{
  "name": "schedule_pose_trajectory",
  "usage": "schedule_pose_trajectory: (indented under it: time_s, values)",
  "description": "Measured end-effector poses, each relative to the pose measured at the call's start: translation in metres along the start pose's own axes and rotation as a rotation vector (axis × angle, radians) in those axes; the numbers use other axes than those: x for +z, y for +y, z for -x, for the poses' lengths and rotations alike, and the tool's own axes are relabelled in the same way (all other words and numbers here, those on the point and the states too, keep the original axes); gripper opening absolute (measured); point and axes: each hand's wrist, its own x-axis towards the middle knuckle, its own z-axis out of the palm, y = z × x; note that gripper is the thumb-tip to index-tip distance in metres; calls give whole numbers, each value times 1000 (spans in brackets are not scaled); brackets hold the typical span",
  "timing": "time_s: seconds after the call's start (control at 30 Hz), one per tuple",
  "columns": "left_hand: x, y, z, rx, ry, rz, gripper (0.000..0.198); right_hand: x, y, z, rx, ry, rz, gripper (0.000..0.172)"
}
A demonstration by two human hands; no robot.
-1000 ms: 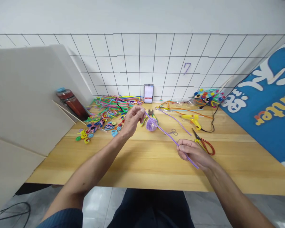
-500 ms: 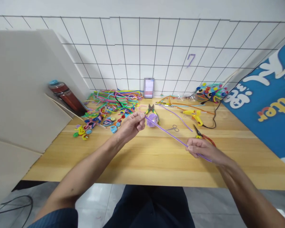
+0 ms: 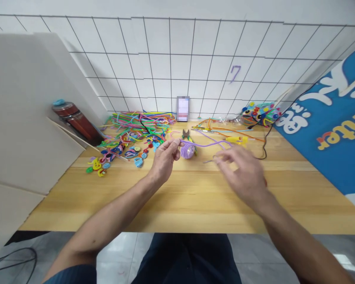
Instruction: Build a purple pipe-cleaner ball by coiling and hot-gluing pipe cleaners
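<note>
Slender purple craft stem (image 3: 205, 145) stretches above the pale wooden table (image 3: 171, 209), pinched tight in the left hand (image 3: 165, 159), the half-open right hand (image 3: 245, 171) too blurred to tell its hold, a purple-coiled round ball (image 3: 187, 151) just beyond.

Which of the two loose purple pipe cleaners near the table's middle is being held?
The held pipe cleaner is pinched near one end by the left hand; the other pipe cleaner lies on the tabletop.
</note>
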Motion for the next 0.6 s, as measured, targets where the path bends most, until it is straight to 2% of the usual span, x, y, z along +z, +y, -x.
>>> schedule_pose_trajectory:
  time_s: [0.07, 0.1, 0.13, 0.2, 0.27, 0.37, 0.5, 0.6]
  values:
    - [9, -1, 2, 50, 3, -28, 38, 28, -27, 3, 130, -286, -344, 26]
    - [12, -2, 5, 71, 1, -47, 37, 41, -35, 1, 214, -331, -501, 34]
    - [15, -2, 8, 88, -5, -71, 36, 53, -39, -2, 291, -315, -650, 43]
    - [18, -3, 15, 114, -31, -121, 36, 71, -37, -12, 413, -183, -910, 53]
    - [17, -4, 21, 126, -54, -166, 35, 79, -29, -24, 462, -68, -1031, 57]
    - [9, -5, 24, 101, -63, -196, 32, 78, -18, -38, 421, -16, -983, 57]
    - [-4, -2, 15, 16, -30, -193, 35, 73, -8, -48, 327, -4, -811, 55]
    - [-6, 3, 5, -59, -131, -234, 43, 75, -3, -54, 271, -76, -713, 53]
